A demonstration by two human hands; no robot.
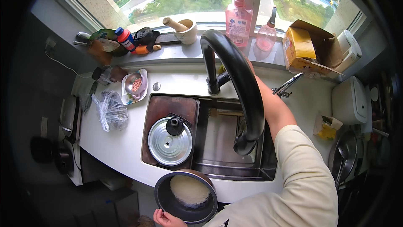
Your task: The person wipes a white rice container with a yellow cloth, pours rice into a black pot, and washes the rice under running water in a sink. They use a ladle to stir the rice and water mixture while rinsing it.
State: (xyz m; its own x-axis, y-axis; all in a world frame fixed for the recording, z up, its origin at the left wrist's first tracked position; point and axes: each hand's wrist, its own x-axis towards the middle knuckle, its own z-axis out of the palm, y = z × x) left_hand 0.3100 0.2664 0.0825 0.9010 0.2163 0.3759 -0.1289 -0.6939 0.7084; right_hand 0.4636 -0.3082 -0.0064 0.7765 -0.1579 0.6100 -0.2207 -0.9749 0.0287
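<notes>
My left hand [168, 218] grips the near rim of a dark rice cooker inner pot [162, 192]. White uncooked rice [189, 190] lies in the tilted pot, which overhangs the counter's front edge. Across the sink [228, 135] stretches my right arm [272, 104], toward the windowsill behind the black gooseneck faucet [256, 101]. That faucet hides most or all of my right hand, so its grip does not show. A pink pump bottle [239, 25] stands on the sill near where the arm ends. Beside the faucet base, a small yellow-green thing [222, 69] is partly covered.
A round metal lid [167, 151] rests on the brown board [173, 105] over the sink's left side. Left of it are a plastic bag [111, 112] and a bowl of peanuts [133, 82]. A mortar with pestle [187, 33], spray bottle [266, 38] and opened carton [299, 46] line the sill.
</notes>
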